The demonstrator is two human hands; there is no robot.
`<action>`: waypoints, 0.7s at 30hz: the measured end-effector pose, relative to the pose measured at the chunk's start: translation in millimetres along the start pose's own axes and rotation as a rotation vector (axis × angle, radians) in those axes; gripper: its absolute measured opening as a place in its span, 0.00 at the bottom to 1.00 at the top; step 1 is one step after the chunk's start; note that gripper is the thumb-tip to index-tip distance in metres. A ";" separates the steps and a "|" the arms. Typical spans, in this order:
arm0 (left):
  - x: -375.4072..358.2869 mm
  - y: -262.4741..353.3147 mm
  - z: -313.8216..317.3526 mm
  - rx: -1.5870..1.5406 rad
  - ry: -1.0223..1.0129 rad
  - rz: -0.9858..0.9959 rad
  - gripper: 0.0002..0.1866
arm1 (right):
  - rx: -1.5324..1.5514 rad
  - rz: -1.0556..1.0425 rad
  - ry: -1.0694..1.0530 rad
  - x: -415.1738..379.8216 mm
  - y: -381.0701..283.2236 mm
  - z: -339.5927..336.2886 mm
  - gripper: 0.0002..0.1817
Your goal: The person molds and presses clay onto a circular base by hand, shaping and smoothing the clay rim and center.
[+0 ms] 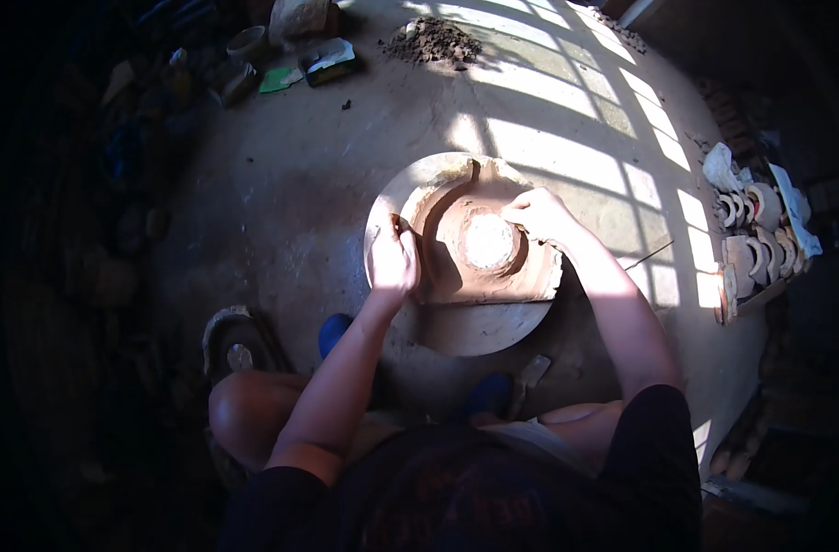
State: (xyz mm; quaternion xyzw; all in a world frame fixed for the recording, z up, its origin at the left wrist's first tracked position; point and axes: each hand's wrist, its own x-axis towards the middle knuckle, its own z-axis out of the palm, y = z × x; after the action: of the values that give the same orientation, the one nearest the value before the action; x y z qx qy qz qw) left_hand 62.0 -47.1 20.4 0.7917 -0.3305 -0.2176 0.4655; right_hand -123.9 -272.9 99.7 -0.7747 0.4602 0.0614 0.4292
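A pale mould with a ragged rim and one straight edge lies on a round wheel head. Brown clay lines its curved hollow, around a whitish round core. My left hand is closed against the mould's left side, fingers together and a dark smear of clay at the fingertips. At the core's upper right, my right hand has its fingers pinched together, touching the clay wall. Whatever is between those fingertips is hidden.
Crumbled dark clay lies on the floor at the back. Curved pieces are stacked at the right. Another mould stands by my left knee. A green sheet and a box lie back left. Barred sunlight crosses the floor.
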 end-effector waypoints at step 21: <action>-38.0 -2.3 -0.3 -0.060 -0.019 -0.054 0.23 | 0.005 -0.022 0.119 -4.3 3.2 8.5 0.13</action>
State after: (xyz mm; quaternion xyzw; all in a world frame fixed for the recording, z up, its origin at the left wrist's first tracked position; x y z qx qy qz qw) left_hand 36.8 -18.6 20.0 0.7840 -0.3067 -0.2474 0.4796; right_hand -126.2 -264.5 94.6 -0.7809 0.4766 0.0092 0.4037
